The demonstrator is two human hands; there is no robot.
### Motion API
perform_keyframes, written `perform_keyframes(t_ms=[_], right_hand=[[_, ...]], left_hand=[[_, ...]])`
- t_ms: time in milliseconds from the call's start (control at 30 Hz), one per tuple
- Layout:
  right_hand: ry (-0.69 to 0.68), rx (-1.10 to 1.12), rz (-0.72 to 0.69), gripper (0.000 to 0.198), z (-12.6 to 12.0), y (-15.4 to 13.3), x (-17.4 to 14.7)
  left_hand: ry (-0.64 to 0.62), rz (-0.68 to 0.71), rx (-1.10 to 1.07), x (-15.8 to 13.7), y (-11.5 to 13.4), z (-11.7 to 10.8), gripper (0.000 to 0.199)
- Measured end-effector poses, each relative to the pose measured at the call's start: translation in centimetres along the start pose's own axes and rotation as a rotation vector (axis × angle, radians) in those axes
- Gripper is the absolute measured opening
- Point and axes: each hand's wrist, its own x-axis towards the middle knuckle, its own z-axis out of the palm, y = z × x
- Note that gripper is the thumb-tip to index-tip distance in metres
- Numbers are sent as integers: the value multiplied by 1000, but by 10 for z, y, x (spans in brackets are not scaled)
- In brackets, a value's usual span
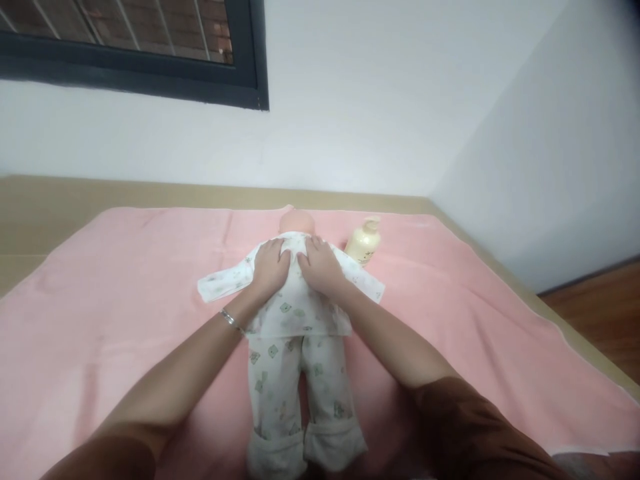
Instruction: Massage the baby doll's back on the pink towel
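A baby doll (300,313) in white printed pyjamas lies stretched out on a pink cloth (155,287), its bald head (297,221) pointing away from me. No face shows on it. My left hand (273,267) rests flat on the upper left of the doll's top, fingers toward the shoulder. On the upper right, my right hand (321,265) lies the same way, with both thumbs pointing inward and a small gap between them. The doll's sleeves spread out to both sides, and its trouser legs reach toward me.
A pale yellow pump bottle (363,241) stands on the cloth, beyond the doll's right sleeve. Behind the tan surface (200,190) under the cloth rises a white wall (350,100) with a dark-framed window (245,53). Wooden flooring (595,307) shows at the right.
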Motion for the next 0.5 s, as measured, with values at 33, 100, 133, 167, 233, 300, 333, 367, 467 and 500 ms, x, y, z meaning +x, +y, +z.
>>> perform_keyframes(t_ms=[33, 100, 133, 167, 233, 300, 333, 367, 467, 500], right_hand=[[21, -5, 15, 59, 2, 1, 1], [47, -11, 17, 59, 7, 2, 2], [53, -12, 13, 58, 8, 2, 2], [58, -13, 11, 58, 10, 3, 2], [64, -19, 10, 59, 11, 3, 2], [67, -22, 6, 60, 11, 4, 2], [67, -21, 1, 60, 11, 4, 2], [67, -19, -4, 59, 11, 5, 2], [68, -12, -14, 59, 11, 6, 2], [70, -11, -17, 59, 11, 7, 2]], left_hand=[[7, 3, -1, 0, -1, 0, 49], [15, 11, -2, 0, -2, 1, 49], [15, 14, -2, 0, -2, 2, 49], [15, 16, -2, 0, -2, 2, 49], [12, 14, 2, 0, -2, 2, 49], [13, 10, 11, -1, -1, 2, 49], [16, 10, 20, -2, 1, 3, 49], [21, 13, 32, -3, 2, 3, 48], [49, 36, 70, -7, 7, 3, 44], [56, 44, 77, -9, 8, 3, 43]])
